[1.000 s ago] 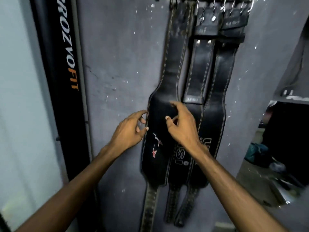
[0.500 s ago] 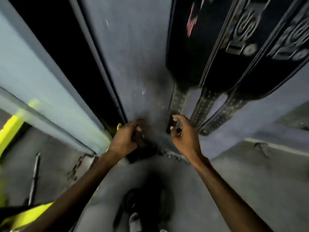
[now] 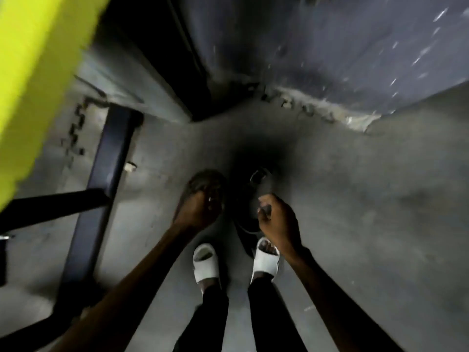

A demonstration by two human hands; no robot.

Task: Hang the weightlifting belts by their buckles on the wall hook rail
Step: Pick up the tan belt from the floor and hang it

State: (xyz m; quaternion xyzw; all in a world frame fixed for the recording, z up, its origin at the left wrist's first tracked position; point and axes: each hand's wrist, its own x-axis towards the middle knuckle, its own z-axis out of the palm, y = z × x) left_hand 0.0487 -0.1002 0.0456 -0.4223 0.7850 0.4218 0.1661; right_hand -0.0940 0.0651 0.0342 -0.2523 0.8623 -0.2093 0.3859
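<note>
A dark leather weightlifting belt [image 3: 245, 208] lies bunched on the grey concrete floor [image 3: 368, 212], just ahead of the person's white slide sandals [image 3: 206, 262] and between the two lowered hands. It is near the foot of the blue-grey, white-flecked wall [image 3: 330, 47], where crumbled plaster [image 3: 319, 111] lines the base. The belt looks black and loosely coiled. A rough brownish end [image 3: 203, 179] is on its left and a rounded metal buckle [image 3: 258, 177] at its far right edge; motion blur hides finer detail.

The left hand [image 3: 199, 210] is down on the brownish end with its fingers bent over it, but the blur hides whether they close round it. The right hand [image 3: 278, 222] is curled, thumb and forefinger pinching a grey bit of the belt just below the buckle.

To the left stand a dark metal frame bar [image 3: 101, 189] and a bright yellow-green padded edge [image 3: 38, 72].
</note>
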